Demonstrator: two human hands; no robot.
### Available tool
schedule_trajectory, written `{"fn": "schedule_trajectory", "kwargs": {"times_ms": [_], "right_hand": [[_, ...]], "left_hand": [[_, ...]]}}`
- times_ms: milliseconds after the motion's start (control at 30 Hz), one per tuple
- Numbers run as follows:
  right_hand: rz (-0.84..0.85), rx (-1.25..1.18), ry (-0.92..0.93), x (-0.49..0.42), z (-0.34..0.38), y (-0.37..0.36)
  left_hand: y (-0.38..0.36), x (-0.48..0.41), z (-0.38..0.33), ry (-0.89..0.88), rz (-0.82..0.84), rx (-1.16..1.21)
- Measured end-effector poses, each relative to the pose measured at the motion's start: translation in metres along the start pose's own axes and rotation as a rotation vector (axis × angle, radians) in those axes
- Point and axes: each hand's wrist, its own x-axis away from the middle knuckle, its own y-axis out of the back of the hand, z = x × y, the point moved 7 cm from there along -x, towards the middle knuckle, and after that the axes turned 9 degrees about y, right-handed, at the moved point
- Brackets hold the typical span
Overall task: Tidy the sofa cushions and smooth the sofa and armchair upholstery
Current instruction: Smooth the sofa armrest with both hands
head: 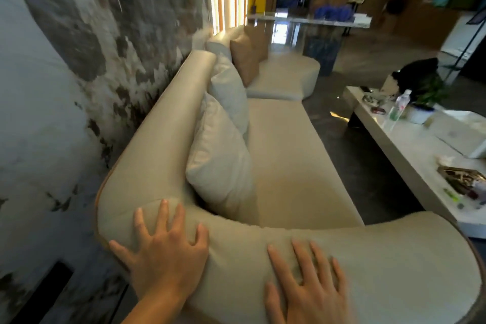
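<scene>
On the near end of the sofa (276, 160), both hands lie flat on the padded armrest (236, 252), which curves from the backrest on the left round toward the right foreground. The left hand (165, 252) presses with fingers spread wide near the corner where armrest meets backrest; the right hand (305, 287) rests palm down, fingers spread and holding nothing, further along the same roll. The armrest's long axis runs left to right under both palms, so a smoothing stroke would likely travel along it, the right hand being nearer the unswept outer end. Beyond the hands, two pale cushions (221, 155) lean against the backrest, the nearest tucked just beside the corner, with tan cushions (247, 52) further down. The seat stretches away from the person. A low table (410, 144) with a bottle (399, 108) stands well apart on the right.
</scene>
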Motion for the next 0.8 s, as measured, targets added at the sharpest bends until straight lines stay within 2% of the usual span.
{"fn": "schedule_trajectory", "kwargs": {"times_ms": [200,367,800], "right_hand": [[0.021,0.045,-0.012,-0.004,0.004,0.001],[-0.025,0.019,-0.061,-0.020,0.005,-0.001],[-0.089,0.019,-0.085,-0.143,0.012,-0.028]], "left_hand": [[0.002,-0.012,-0.005,-0.012,0.010,0.059],[-0.001,-0.026,-0.009,-0.018,-0.019,0.086],[-0.013,-0.147,-0.062,-0.076,-0.042,0.122]]}}
